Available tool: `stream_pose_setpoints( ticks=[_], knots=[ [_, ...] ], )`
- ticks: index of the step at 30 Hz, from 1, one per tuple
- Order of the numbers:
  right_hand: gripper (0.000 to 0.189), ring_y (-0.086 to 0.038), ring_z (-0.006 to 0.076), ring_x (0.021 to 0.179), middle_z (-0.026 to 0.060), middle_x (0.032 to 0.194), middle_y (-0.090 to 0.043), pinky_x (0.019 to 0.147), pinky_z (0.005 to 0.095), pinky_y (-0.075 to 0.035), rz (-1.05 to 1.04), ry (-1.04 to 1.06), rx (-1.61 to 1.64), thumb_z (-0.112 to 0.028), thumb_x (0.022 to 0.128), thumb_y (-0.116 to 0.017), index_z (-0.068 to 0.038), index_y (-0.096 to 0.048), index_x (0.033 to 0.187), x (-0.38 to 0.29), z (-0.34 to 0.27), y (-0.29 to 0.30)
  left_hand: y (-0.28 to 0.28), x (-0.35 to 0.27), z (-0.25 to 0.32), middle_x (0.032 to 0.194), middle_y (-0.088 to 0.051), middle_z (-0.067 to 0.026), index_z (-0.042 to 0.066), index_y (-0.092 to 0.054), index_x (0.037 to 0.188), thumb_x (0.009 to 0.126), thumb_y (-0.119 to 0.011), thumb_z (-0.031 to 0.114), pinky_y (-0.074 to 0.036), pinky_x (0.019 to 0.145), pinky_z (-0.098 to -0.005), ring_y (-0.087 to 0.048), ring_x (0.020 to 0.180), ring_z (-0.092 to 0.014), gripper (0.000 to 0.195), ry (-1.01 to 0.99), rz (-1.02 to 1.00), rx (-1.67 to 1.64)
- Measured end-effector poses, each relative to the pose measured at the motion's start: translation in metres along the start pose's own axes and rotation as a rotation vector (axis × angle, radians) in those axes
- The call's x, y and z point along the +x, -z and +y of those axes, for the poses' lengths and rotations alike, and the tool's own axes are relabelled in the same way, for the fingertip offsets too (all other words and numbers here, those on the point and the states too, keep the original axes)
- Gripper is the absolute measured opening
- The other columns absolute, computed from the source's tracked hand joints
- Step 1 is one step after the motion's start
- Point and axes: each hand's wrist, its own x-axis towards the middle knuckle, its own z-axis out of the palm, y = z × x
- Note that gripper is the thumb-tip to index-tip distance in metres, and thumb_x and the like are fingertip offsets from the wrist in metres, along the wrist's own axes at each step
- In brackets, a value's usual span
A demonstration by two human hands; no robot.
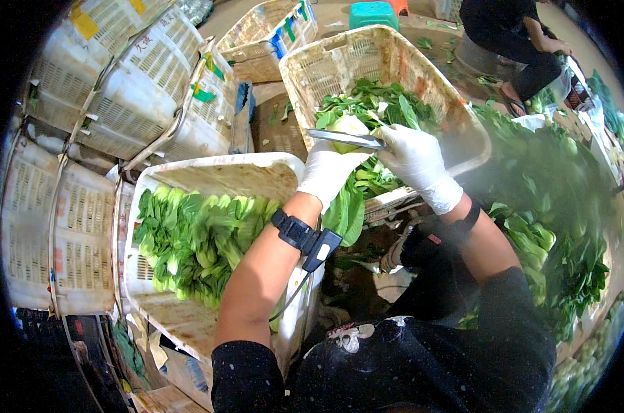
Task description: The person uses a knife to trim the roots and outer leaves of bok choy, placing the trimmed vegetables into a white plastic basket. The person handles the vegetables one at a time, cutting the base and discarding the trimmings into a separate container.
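Note:
My left hand (328, 170), in a white glove, grips a head of bok choy (349, 127) with its pale base upward and its green leaves hanging below my wrist. In my right hand (412, 157), also gloved, is a knife (343, 138) whose blade lies across the bok choy's base. Both hands are over the near part of a dirty white plastic crate (337, 62) that holds loose leaves and trimmings (381, 106). To the left, a second white crate (213, 168) contains rows of bok choy (203, 237).
Stacked white crates (146, 88) stand at the left. A large pile of leafy greens (549, 206) lies at my right. Behind are another crate (268, 41) and a teal stool (374, 15). A seated person (518, 46) is at the upper right.

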Motion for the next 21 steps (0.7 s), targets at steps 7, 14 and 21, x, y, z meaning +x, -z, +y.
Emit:
stream_pose_setpoints(
  ticks=[7,14,21],
  knots=[
    [0.014,-0.059,0.0290,0.066,0.0095,0.069,-0.057,0.055,0.0384,-0.045,-0.032,-0.049,0.017,-0.020,0.073,-0.060,-0.012,-0.059,0.085,0.001,0.004,-0.013,0.003,0.005,-0.018,0.096,-0.061,-0.0023,0.003,-0.057,0.099,0.071,-0.071,0.005,-0.046,0.080,-0.0258,-0.058,0.089,-0.013,0.032,-0.144,0.009,0.142],
    [0.021,-0.062,0.0342,0.077,0.0185,0.080,-0.063,0.069,0.0411,-0.049,-0.237,-0.599,-0.090,-0.020,0.077,-0.050,-0.007,-0.064,0.086,-0.006,0.115,-0.041,-0.007,-0.003,-0.014,0.101,-0.056,-0.0132,0.003,-0.045,0.110,0.060,-0.081,0.023,-0.045,0.084,-0.0332,-0.056,0.092,-0.023,0.065,-0.328,0.193,0.298],
    [0.041,-0.055,0.0096,0.076,0.0015,0.091,-0.059,0.073,0.0221,-0.045,-0.193,-0.596,1.094,-0.024,0.081,-0.066,-0.002,-0.053,0.112,0.013,0.031,-0.020,-0.003,-0.002,-0.023,0.115,-0.044,-0.0191,0.001,-0.030,0.124,0.062,-0.078,0.015,-0.039,0.093,-0.0362,-0.048,0.106,-0.030,0.079,-0.510,0.247,0.666]
  ],
)
